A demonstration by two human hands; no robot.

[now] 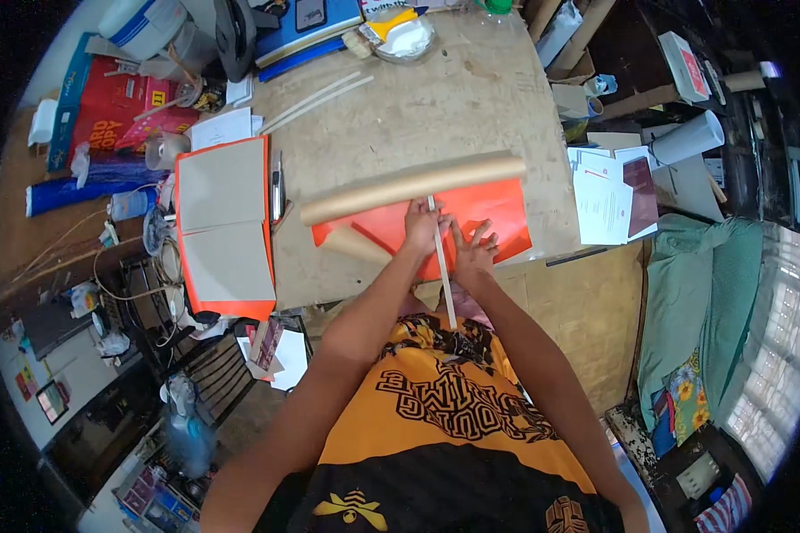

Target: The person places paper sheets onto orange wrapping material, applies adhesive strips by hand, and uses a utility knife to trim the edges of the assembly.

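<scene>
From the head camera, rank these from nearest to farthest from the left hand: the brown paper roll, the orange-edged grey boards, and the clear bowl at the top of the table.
1. Brown paper roll: just above the left hand, lying across the orange sheet.
2. Orange-edged grey boards: off to the left on the table.
3. Clear bowl: far side of the table, at the top.

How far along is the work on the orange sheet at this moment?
Done: a finished-looking orange-edged grey board cover lies open to the left. In hand: the left hand presses a white strip onto the orange sheet while the right hand holds the sheet flat. Left: the sheet is partly rolled, with its brown back curled up as a roll, and no board lies on it.
</scene>
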